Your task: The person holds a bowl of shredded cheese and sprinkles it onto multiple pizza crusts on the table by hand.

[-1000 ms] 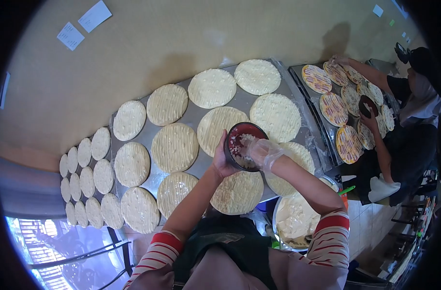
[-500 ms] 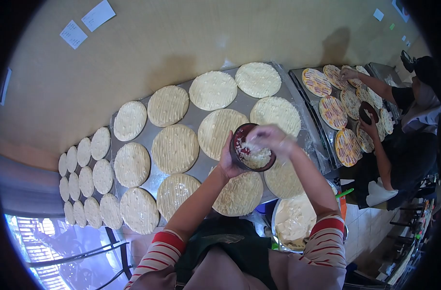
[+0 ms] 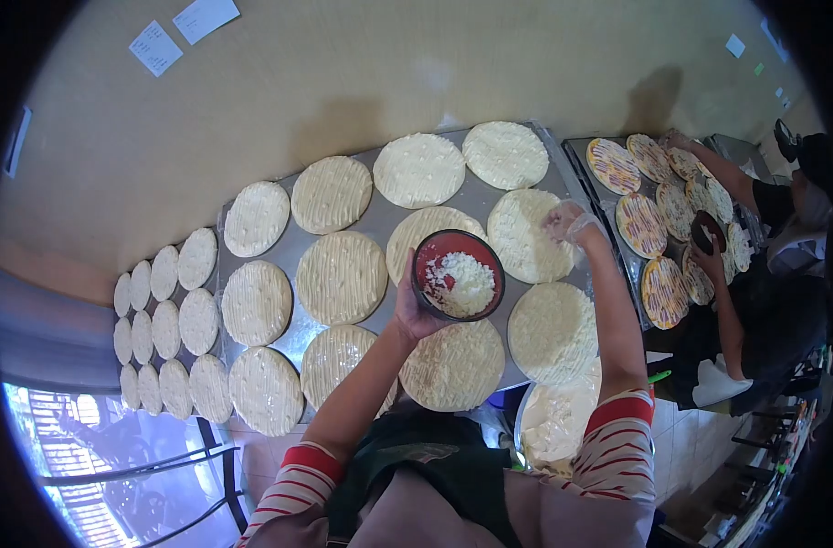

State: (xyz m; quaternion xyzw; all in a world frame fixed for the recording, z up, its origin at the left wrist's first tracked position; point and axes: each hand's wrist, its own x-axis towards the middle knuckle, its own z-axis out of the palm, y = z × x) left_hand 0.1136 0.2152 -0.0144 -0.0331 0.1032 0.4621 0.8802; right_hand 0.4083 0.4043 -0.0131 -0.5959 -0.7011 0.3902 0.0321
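Observation:
My left hand point(image 3: 418, 309) holds a bowl point(image 3: 458, 239), dark outside and red inside, tilted so that its white crumbly grated cheese point(image 3: 462, 281) shows. My right hand point(image 3: 570, 223), in a clear plastic glove, hovers at the right side of a round cream-topped cake point(image 3: 526, 239). Its fingers are curled downward, and what they hold is hidden. Below the bowl lies another round cake point(image 3: 455, 365) with a crumbly top. To its right, partly shaded by my right arm, is a further pale cake point(image 3: 552, 331).
Rows of round cakes point(image 3: 342, 277) cover the metal table point(image 3: 293, 306). A large basin of cream point(image 3: 555, 422) stands near my right side. At the right, a co-worker's hand point(image 3: 680, 142) reaches over striped cakes point(image 3: 641, 225), while their other hand holds a dark bowl point(image 3: 707, 234).
My right hand has left the bowl and moved right, over a cake. The bowl in my left hand now shows its cheese openly. The view has shifted slightly.

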